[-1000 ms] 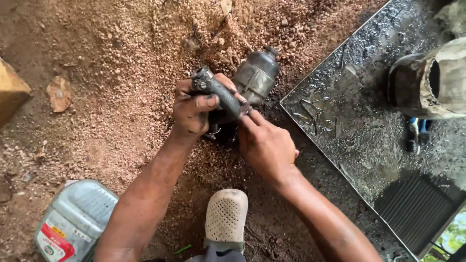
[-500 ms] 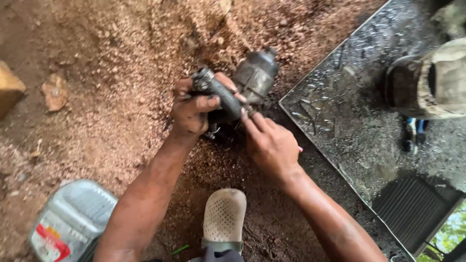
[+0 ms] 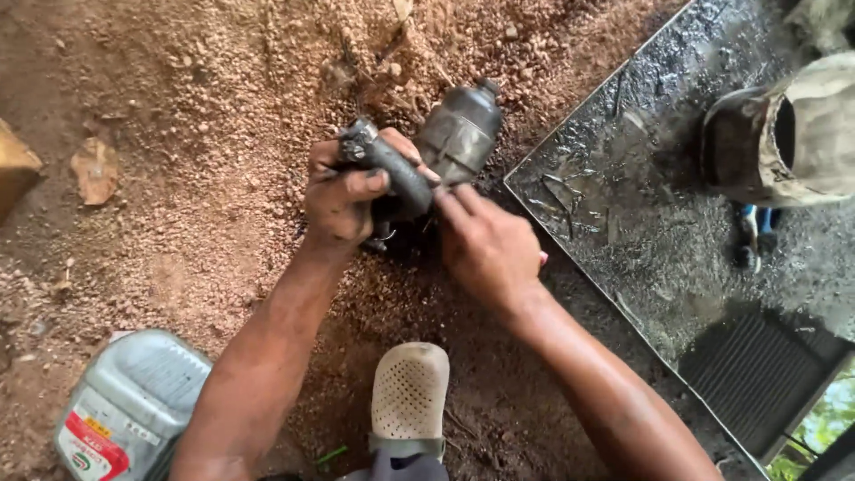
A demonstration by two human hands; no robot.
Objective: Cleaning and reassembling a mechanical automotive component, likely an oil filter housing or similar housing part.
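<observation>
A greasy dark metal motor part [image 3: 445, 147], made of a larger grey cylinder and a smaller black cylinder beside it, is held just above the dirt ground. My left hand [image 3: 343, 196] grips the smaller black cylinder from the left, thumb across it. My right hand [image 3: 485, 245] rests against the part's near side with its fingers closed on the lower end; what the fingertips hold is hidden. Both hands are smeared with grease.
An oily black metal sheet [image 3: 623, 223] lies to the right, with a dirty cylindrical container [image 3: 784, 134] on it. A grey plastic oil jug [image 3: 125, 410] lies at lower left. My foot in a beige perforated clog [image 3: 410, 392] is below the hands. A stone [image 3: 93, 169] lies left.
The hands and the part stay in nearly the same place. My right hand has shifted slightly on the part's near end.
</observation>
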